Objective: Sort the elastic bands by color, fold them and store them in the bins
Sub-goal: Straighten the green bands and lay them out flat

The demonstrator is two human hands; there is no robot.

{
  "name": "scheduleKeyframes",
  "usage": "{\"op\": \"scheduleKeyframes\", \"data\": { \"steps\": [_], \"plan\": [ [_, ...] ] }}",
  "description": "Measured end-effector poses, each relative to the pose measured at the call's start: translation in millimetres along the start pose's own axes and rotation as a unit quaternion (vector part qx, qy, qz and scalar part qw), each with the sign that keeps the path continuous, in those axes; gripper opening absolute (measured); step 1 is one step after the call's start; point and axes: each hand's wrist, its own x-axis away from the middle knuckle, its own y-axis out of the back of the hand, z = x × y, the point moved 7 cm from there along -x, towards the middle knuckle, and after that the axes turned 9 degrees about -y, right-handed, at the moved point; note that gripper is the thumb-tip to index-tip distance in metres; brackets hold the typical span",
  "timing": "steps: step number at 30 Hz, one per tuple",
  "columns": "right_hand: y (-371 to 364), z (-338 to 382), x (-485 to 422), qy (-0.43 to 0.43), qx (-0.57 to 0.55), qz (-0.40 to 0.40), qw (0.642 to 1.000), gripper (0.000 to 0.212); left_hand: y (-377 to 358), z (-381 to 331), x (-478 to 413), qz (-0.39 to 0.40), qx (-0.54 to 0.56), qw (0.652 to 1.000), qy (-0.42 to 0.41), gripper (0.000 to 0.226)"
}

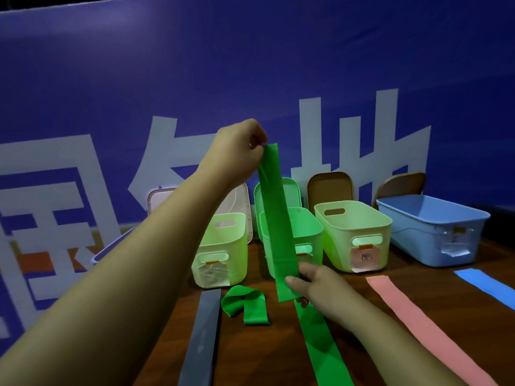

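Observation:
I hold a long green elastic band (277, 218) upright in front of the bins. My left hand (239, 151) pinches its top end high up. My right hand (315, 285) grips its lower part, and the rest of the band trails down onto the wooden table (362, 302) toward me. A second green band (245, 303) lies crumpled on the table. A grey band (202, 338), a pink band (418, 321) and a blue band (487, 285) lie flat. The green bin (306, 232) stands right behind the held band.
Two pale green bins (223, 246) (354, 232) flank the green one, and a light blue bin (434, 227) stands at the right. Lids lean against the blue banner wall (250, 65) behind them. Part of another bin (111, 246) shows behind my left forearm.

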Motion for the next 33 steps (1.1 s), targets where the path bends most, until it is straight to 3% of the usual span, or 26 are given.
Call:
{"op": "scheduleKeyframes", "data": {
  "steps": [5, 9, 11, 13, 23, 33],
  "plan": [
    [0, 4, 53, 0.04, 0.013, 0.018, 0.999, 0.022, -16, 18, 11, 0.003, 0.017, 0.998, 0.053, 0.022],
    [2, -11, 96, 0.048, -0.045, 0.012, 0.998, 0.027, -44, 24, 34, 0.014, 0.032, 0.995, 0.093, 0.019],
    [4, -20, 118, 0.05, -0.055, -0.009, 0.997, 0.041, -61, 22, 50, 0.024, 0.038, 0.993, 0.106, 0.018],
    [6, -34, 135, 0.031, -0.061, -0.018, 0.997, 0.053, -84, 17, 65, 0.05, 0.038, 0.993, 0.098, 0.016],
    [7, -60, 194, -0.06, 0.004, -0.026, 0.998, 0.066, -180, -5, 146, 0.186, 0.04, 0.977, 0.1, 0.014],
    [6, -70, 201, -0.089, 0.049, -0.057, 0.993, 0.051, -227, 4, 194, 0.241, 0.052, 0.961, 0.129, 0.011]
  ]
}}
